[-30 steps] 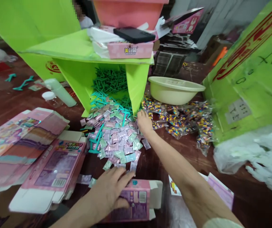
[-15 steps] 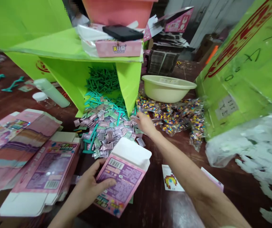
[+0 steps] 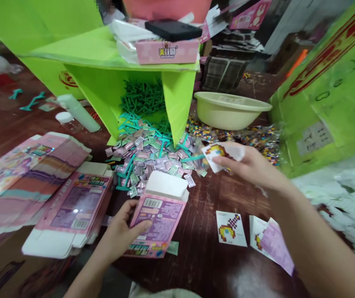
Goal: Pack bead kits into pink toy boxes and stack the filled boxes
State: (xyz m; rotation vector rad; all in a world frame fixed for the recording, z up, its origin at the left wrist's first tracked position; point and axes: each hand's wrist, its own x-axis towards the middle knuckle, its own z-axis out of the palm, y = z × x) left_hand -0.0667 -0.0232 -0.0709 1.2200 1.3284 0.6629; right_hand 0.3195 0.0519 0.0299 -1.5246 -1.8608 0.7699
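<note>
My left hand (image 3: 123, 234) grips a pink and purple printed box (image 3: 161, 219), tilted, its white top flap standing up. My right hand (image 3: 245, 165) pinches a white card (image 3: 216, 155) with a pixel picture. Beside the card, blurred at my fingertips, are a teal stick (image 3: 193, 158) and what looks like a clear bag. Between the hands and the green bin lies a heap of small sachets (image 3: 152, 159) mixed with teal plastic tools (image 3: 129, 169). Below my right hand a picture card (image 3: 231, 228) lies flat, near a stack of cards with a purple sheet (image 3: 278, 246).
Flattened pink boxes (image 3: 68, 203) lie stacked at left, near a bottle (image 3: 80, 112) and a jar (image 3: 68, 121). A green bin (image 3: 177, 101) stands behind, with a phone (image 3: 173, 30) on top. A cream basin (image 3: 230, 111) sits on bead bags (image 3: 260, 142). White pieces (image 3: 345, 198) heap at right.
My right hand has come back from the pile, rightward, and now carries a card with a teal stick. The left hand still holds the box, shifted slightly. The view has turned a little left.
</note>
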